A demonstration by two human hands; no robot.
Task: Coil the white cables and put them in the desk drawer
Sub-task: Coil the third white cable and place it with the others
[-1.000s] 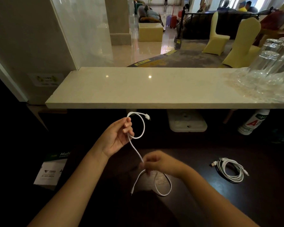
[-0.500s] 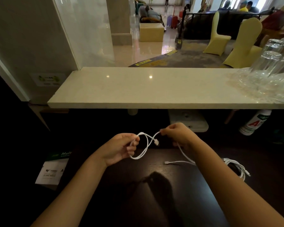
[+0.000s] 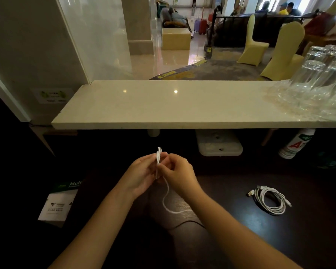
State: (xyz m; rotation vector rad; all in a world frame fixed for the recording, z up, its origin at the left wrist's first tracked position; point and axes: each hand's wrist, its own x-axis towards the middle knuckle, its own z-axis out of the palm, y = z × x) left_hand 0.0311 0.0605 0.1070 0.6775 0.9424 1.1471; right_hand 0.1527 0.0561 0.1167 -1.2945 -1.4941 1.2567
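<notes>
a: where's the white cable (image 3: 165, 199)?

b: up between both hands, above the dark desk (image 3: 231, 226). the left hand (image 3: 142, 174) has its fingers curled around a narrow bunch of loops, pinching them upright. the right hand (image 3: 177, 174) is closed on the same bunch, touching the left.

a: and the loose end?

b: it hangs from the hands and curves down onto the desk, under the right forearm.

a: any others?

b: a second cable (image 3: 270, 199), already coiled, lies on the desk well to the right. the drawer isn't visible.
</notes>
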